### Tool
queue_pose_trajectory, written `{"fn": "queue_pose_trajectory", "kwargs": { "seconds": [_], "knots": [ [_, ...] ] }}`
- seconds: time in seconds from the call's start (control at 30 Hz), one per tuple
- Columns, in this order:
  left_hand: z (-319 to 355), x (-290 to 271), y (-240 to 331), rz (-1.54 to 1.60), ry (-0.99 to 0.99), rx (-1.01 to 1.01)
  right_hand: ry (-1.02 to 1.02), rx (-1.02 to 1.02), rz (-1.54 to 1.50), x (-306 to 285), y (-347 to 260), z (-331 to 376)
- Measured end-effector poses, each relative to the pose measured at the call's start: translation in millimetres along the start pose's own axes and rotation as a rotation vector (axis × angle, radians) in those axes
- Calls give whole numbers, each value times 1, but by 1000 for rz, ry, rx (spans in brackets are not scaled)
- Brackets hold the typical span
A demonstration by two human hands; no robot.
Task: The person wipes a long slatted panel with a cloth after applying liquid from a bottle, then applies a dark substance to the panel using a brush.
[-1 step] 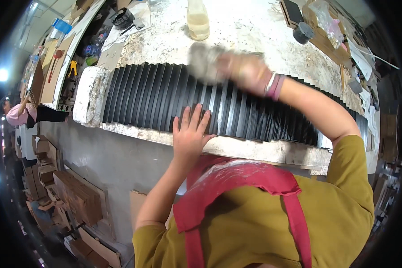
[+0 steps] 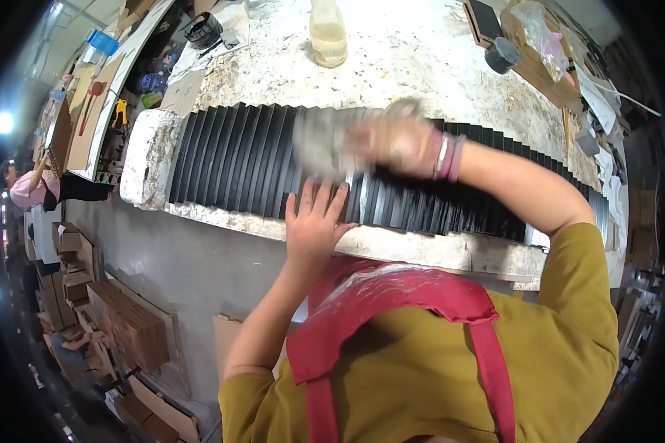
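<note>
Although the blur hides the finer detail, the work in hand looks like a wipe-down of a long black ribbed strip of bellows-like material (image 2: 222, 159), and I would judge it partway through. The strip lies lengthwise across a paint-spattered white worktable (image 2: 414, 70), along the edge nearest the person, with a rough white block (image 2: 148, 159) at its left end. The right hand (image 2: 406, 148) is over the middle of the strip, its fingers seemingly closed together on a crumpled grey-white cloth (image 2: 321, 144); how firmly they clamp it I cannot tell. The left hand (image 2: 314, 225) grips nothing: its fingers are spread apart, resting on the strip's near edge just below the cloth. To the right of the hands the ribs show glossy streaks, while those to the left look more even and matte. That may mark off the treated stretch from the untreated one, but the light could also account for it, so what is done and what is left stays uncertain. A clear bottle of pale yellowish liquid (image 2: 327, 37) stands beyond, apart from both hands.
</note>
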State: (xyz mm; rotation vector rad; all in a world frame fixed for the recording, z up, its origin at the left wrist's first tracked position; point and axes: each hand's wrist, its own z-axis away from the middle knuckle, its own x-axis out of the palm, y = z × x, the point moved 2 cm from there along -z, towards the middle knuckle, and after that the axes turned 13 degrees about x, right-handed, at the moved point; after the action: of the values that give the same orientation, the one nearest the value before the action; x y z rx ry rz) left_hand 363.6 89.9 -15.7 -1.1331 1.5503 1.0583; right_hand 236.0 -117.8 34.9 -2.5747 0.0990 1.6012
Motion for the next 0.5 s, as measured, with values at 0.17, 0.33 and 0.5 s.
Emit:
{"fn": "queue_pose_trajectory", "kwargs": {
  "seconds": [0.17,0.33,0.5],
  "knots": [
    [1,-12,4,61,-28,2,-265,856,-296,-6,77,-21],
    [19,-26,-14,43,-9,-143,24,119,-125,-4,0,-33],
    [25,-9,-21,-62,13,-69,-33,131,-13,35,37,-6]
  ]
}}
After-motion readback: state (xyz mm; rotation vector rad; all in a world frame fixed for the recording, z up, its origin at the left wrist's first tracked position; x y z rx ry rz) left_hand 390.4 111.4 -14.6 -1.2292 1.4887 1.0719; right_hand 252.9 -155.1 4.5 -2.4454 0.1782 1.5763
